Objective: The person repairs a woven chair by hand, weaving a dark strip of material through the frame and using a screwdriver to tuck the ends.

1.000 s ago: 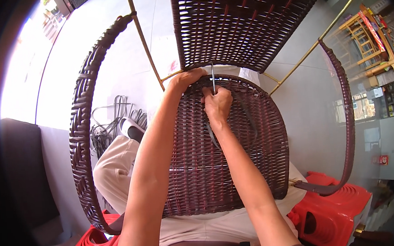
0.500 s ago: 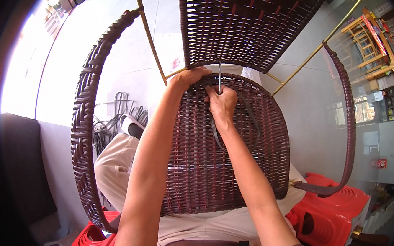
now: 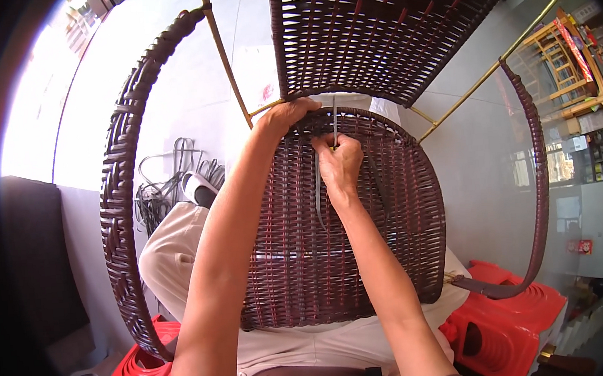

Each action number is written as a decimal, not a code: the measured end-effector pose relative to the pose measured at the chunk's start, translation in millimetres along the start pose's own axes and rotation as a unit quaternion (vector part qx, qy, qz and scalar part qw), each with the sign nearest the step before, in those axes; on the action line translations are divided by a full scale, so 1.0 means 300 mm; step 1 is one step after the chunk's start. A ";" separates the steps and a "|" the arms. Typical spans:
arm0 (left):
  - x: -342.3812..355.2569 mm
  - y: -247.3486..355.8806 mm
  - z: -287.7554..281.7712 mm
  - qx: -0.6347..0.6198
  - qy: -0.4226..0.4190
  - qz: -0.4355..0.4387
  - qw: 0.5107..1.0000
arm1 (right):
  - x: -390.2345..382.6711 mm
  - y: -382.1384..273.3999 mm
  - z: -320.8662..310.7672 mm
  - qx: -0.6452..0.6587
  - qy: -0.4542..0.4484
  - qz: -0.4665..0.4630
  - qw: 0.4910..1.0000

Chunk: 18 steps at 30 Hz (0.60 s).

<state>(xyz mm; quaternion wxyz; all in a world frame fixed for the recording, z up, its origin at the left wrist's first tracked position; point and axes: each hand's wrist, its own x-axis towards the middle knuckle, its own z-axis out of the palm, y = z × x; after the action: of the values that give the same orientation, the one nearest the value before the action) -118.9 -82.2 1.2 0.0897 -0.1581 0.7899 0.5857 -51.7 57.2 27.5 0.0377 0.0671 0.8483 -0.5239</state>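
Observation:
A dark brown and red woven chair seat (image 3: 341, 255) lies across my lap. Over its far left edge my left hand (image 3: 289, 115) is closed, its fingertips partly hidden by the rim. My right hand (image 3: 341, 161), above the far middle of the seat, is closed on a thin metal tool with a straight shaft (image 3: 334, 116), which points away from me across the rim. The tool's handle is hidden in my palm. From beside my right fingers a flat dark-grey strip (image 3: 318, 194) hangs down over the weave; whether the fingers pinch it I cannot tell.
The woven backrest (image 3: 375, 36) rises beyond the seat, with gold metal bars (image 3: 226, 60) beside it. Wrapped armrests curve at left (image 3: 118, 222) and right (image 3: 537, 164). Red plastic stools (image 3: 506, 320) flank me. Loose strips (image 3: 152, 198) lie on the floor near a shoe (image 3: 198, 189).
My right hand stays near the far rim with the metal tool, turned slightly. The grey strip beside it has swung to the left and hangs straighter. The left hand keeps its hold.

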 end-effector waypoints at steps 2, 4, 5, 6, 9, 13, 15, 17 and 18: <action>0.006 -0.016 0.000 -0.008 -0.001 0.007 1.000 | -0.005 -0.002 0.003 0.007 0.011 -0.016 1.000; 0.001 -0.004 0.007 -0.022 -0.004 0.004 1.000 | -0.005 0.000 0.001 -0.003 0.036 -0.029 0.999; -0.007 0.004 0.006 -0.022 -0.004 0.004 1.000 | -0.003 -0.003 -0.001 -0.003 0.035 -0.030 0.999; -0.018 0.014 0.003 0.003 0.005 0.001 1.000 | 0.000 -0.006 -0.005 -0.009 0.026 -0.031 0.999; -0.001 -0.004 -0.014 0.032 0.000 -0.001 0.999 | 0.000 -0.006 0.003 0.008 0.017 -0.036 0.999; -0.023 0.025 -0.010 0.022 -0.017 0.010 1.000 | 0.009 -0.004 0.003 0.027 0.015 -0.018 0.999; -0.033 0.029 -0.015 -0.007 -0.006 0.015 1.000 | 0.011 -0.001 0.009 0.032 0.015 -0.011 0.999; -0.044 0.036 -0.022 -0.037 0.005 0.019 0.999 | 0.015 0.003 0.017 0.037 0.014 -0.005 0.999; -0.051 0.043 -0.026 -0.050 -0.005 0.019 0.999 | 0.017 0.005 0.020 0.023 0.024 -0.012 0.999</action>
<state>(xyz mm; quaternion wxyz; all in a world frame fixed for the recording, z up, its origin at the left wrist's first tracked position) -108.9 -83.9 20.1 0.0743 -0.1450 0.7617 0.6271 -56.7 52.9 22.7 0.0094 0.0700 0.8377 -0.5416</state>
